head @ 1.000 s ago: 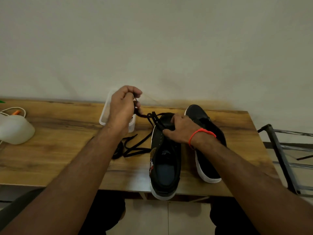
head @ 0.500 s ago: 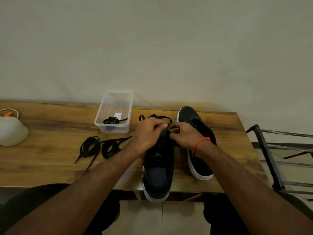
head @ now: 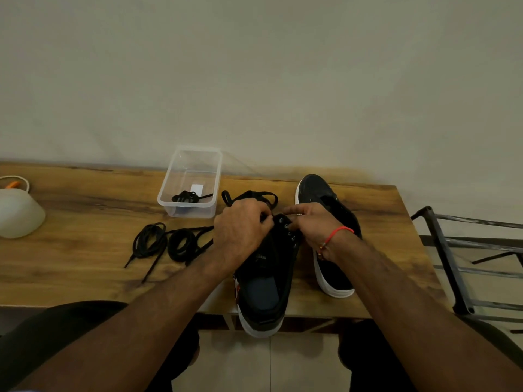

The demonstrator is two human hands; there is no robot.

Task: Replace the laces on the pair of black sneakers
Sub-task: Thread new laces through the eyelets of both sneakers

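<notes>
Two black sneakers with white soles stand on the wooden table (head: 85, 258). The near sneaker (head: 264, 281) overhangs the front edge; the second sneaker (head: 329, 222) lies to its right. My left hand (head: 242, 230) curls over the near sneaker's eyelet area and grips its black lace (head: 252, 195), which loops out beyond the toe. My right hand (head: 311, 222), with a red wrist thread, pinches the same sneaker's right eyelet edge. Two coiled black laces (head: 167, 241) lie on the table to the left.
A clear plastic box (head: 192, 182) with a small bundled lace inside stands behind the coils. A white rounded object (head: 17, 213) sits at the table's left end. A dark metal rack (head: 464, 250) stands right of the table. A wall rises behind.
My left hand came down from its raised pull near the box to the near sneaker's eyelets. The coiled laces and box, hidden by my arm before, now show.
</notes>
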